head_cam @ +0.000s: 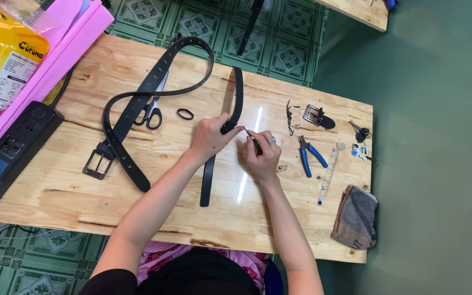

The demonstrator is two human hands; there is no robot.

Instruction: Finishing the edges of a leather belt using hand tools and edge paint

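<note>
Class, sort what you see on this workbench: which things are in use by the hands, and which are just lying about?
In use:
left hand
right hand
black strap
small tool

Lying about:
buckled belt
scissors
blue pliers
loose buckle
keys
folded cloth
power strip

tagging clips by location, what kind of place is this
Probably a small home workshop for belt repair. A plain wooden table on a tiled floor holds black belts, a loose buckle, pliers and scissors. The left hand holds a strap while the right hand works on it.
</note>
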